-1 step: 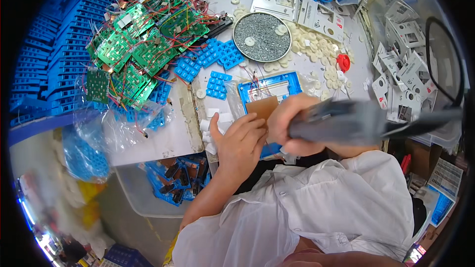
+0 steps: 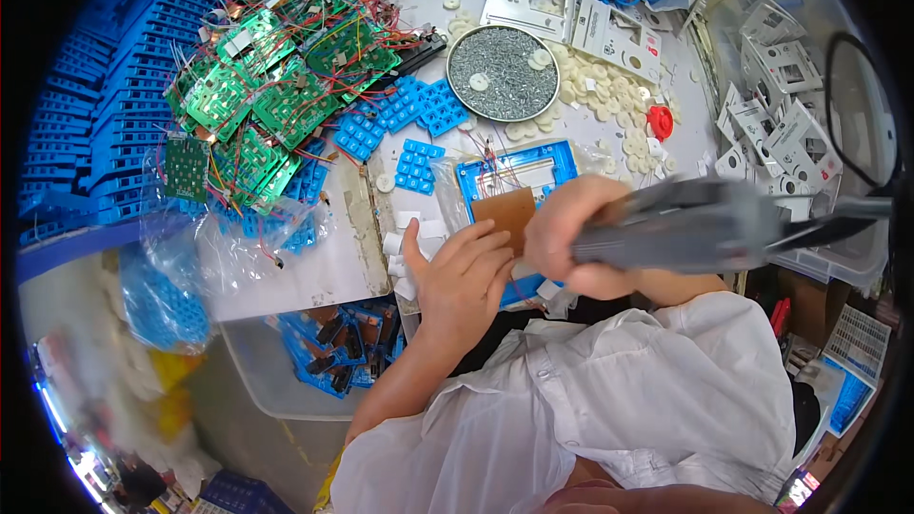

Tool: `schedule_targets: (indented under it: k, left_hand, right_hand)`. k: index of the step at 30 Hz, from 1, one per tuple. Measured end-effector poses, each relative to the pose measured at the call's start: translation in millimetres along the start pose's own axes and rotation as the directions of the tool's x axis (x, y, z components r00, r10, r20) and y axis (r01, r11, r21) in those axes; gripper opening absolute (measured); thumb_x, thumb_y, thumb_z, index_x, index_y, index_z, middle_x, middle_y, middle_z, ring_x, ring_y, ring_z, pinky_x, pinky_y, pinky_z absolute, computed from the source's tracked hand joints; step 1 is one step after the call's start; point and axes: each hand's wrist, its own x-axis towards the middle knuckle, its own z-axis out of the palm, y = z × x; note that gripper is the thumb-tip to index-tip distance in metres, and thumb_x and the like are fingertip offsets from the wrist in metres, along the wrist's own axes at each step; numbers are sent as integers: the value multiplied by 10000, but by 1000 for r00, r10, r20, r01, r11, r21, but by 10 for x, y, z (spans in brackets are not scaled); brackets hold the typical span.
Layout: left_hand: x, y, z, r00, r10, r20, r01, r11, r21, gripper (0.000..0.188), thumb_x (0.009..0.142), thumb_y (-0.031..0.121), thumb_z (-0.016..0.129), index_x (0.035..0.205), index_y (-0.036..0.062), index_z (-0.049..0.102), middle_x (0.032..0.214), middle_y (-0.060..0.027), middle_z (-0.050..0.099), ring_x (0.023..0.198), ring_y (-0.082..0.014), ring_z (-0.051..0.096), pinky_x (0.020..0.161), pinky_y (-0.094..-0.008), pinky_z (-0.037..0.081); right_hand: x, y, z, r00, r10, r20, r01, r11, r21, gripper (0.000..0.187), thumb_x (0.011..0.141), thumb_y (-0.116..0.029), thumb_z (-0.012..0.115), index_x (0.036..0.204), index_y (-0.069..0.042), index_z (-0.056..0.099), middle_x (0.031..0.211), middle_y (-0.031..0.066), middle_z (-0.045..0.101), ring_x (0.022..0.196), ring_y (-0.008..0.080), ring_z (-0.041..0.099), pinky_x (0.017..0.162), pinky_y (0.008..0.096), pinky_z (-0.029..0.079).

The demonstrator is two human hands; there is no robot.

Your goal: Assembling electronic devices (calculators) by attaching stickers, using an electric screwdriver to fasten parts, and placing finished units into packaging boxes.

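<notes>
A brown circuit board lies over a blue plastic housing at the table's near edge, with thin wires at the housing's far side. My left hand rests flat against the board's left side, fingers stretched and thumb apart. A grey corded electric screwdriver is gripped in my right hand, just right of the board. It is tilted with its back end to the right, and its tip is hidden behind my hand. White plastic pieces lie beside my left thumb.
A round dish of screws stands beyond the housing, beside cream plastic discs. Wired green circuit boards are heaped at left, near blue keypads. Bins hold white panels at right and blue parts below.
My right hand and the electric screwdriver have shifted slightly to the right, away from the board's edge. My left hand stays in place.
</notes>
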Motion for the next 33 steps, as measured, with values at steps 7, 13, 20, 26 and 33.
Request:
schedule_targets:
  k: [7,13,20,26,33]
  left_hand:
    - [69,8,115,998,24,-51,-33,982,-184,178,794,72,817,937,117,722,976,11,752,1020,-182,719,1182,-581,176]
    - [134,-12,102,993,100,-64,-107,987,-117,162,814,82,810,927,113,697,983,-16,749,1022,-195,724,1167,-578,237]
    - [187,-132,45,996,88,4,-88,994,71,142,834,106,792,865,87,655,1032,-37,746,1082,-208,718,1141,-564,305]
    - [194,-76,4,996,42,74,-49,995,90,148,817,133,789,856,95,651,1108,-36,740,1112,-178,706,1162,-571,263]
    - [148,-31,39,999,-7,36,5,997,72,137,830,112,782,912,122,672,1168,-26,741,1127,-174,699,1191,-633,186]
  right_hand:
    - [83,-104,-11,971,-234,44,225,964,142,217,931,-62,665,1025,-7,478,699,70,579,588,159,595,540,297,478]
    - [85,-101,-71,977,-213,30,205,965,161,214,924,-54,674,1017,-19,484,712,71,584,612,156,600,571,308,492]
    - [28,60,-262,993,-92,-78,70,967,-244,195,905,-38,649,958,-61,463,658,54,536,546,170,507,519,338,443]
    - [176,145,-243,966,-239,99,258,864,-433,187,849,-4,661,848,-39,476,581,63,568,447,207,545,419,300,433]
    - [229,-47,-247,998,-55,25,59,983,-174,248,889,-110,745,937,-57,508,610,15,565,485,185,532,510,327,481]
